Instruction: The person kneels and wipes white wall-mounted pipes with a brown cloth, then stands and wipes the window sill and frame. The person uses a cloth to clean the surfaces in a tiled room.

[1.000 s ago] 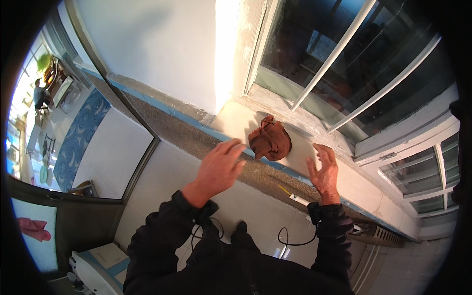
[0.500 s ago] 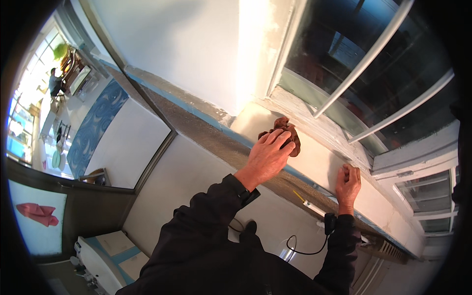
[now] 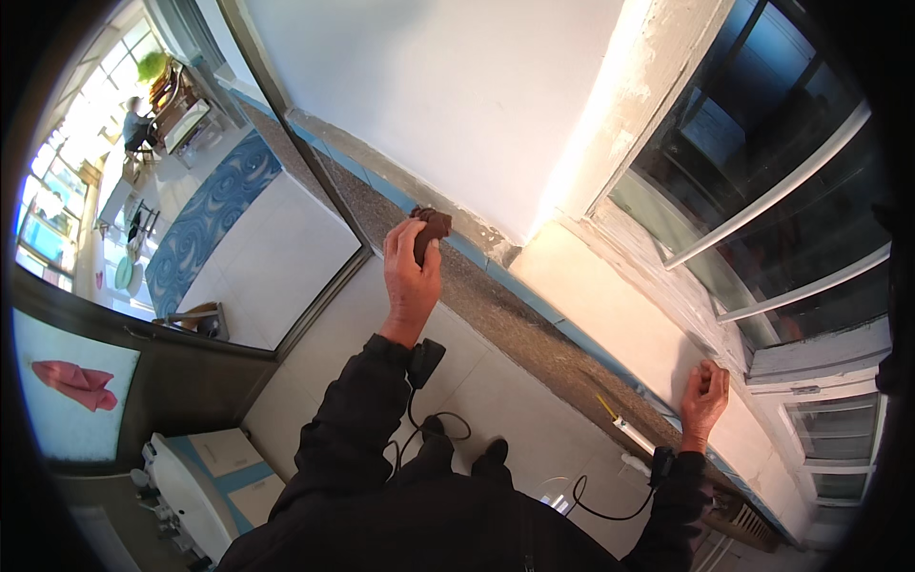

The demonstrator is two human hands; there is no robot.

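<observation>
A crumpled brown cloth is gripped in my left hand, its fingers bent round it. That hand is over the speckled brown ledge, close to the blue tile strip at the foot of the white wall. Farther right, my right hand is at the cream window sill. Its fingers are curled in, and nothing shows between them. The palm side is hidden, and I cannot tell how firmly it touches the sill.
White-framed window panes with pale bars rise on the right. A white stick-like tool with a yellow tip lies by the ledge. Black cable loops below. At left are a dark frame, a pink cloth, a white basin and a distant seated person.
My left hand has carried the brown cloth leftward from the cream sill to the speckled ledge. My right hand stays curled at the sill. The whole view has shifted.
</observation>
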